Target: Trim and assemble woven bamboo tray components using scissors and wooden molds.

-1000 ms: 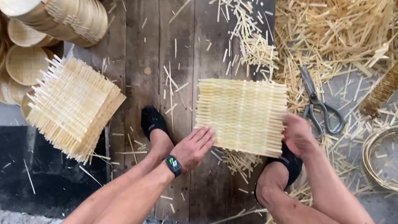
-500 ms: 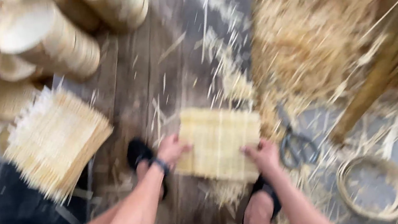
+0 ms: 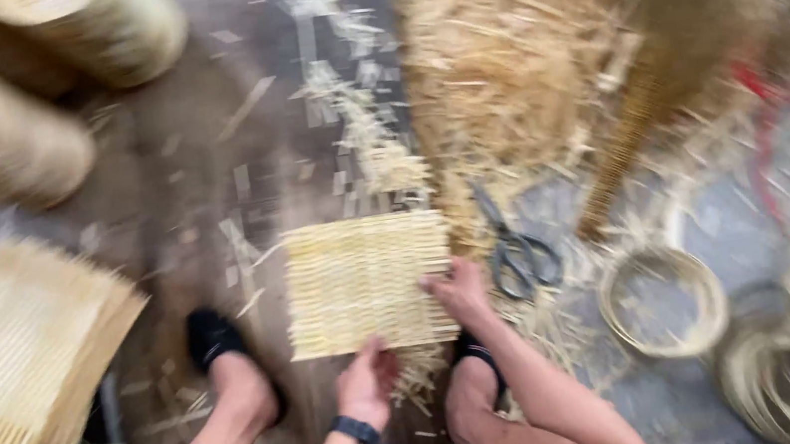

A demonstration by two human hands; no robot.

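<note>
Two bare forearms enter from near edge, no sleeves visible. Left hand (image 3: 366, 381): dark wristband, likely watch or fitness band (image 3: 355, 433), snug around wrist, black strap with small flat face. Right hand (image 3: 462, 289): no ring, band or glove visible. Both legs bare to ankles. Left foot (image 3: 232, 367) in black slip-on shoe, rounded toe, heel exposed. Right foot (image 3: 475, 383) in matching black shoe, only part showing. View blurred; finer detail unreadable.
</note>
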